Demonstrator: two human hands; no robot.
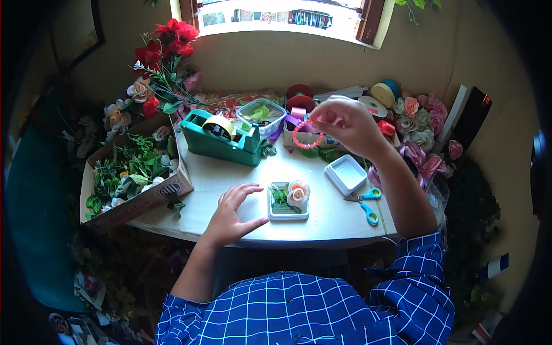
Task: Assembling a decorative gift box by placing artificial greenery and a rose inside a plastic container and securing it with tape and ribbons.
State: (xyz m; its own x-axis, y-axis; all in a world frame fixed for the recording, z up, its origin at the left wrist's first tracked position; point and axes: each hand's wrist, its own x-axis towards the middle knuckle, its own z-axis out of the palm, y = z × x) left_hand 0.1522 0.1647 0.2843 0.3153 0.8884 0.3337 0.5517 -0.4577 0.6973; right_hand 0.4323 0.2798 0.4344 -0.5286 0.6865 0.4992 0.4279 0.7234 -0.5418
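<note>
Raised over the back of the table, my right hand [345, 123] pinches a red beaded bracelet [307, 136], which hangs as a ring from the fingertips. My left hand [235, 213] is empty, its thumb and fingers spread just left of a small white box [289, 216]. In that box sit a peach artificial rose [298, 193] on the right and green artificial foliage [279, 196] on the left. A white lid or second box part [346, 174] rests behind and to the right. Teal-handled scissors [366, 205] lie with their handles apart below it.
At the left stands a cardboard box [142, 207] of artificial flowers and greenery. Behind my left hand are a green tape dispenser [222, 140] and a clear plastic tub [261, 116]. Ribbon spools [383, 94] and pink and white artificial roses [418, 114] crowd the back right.
</note>
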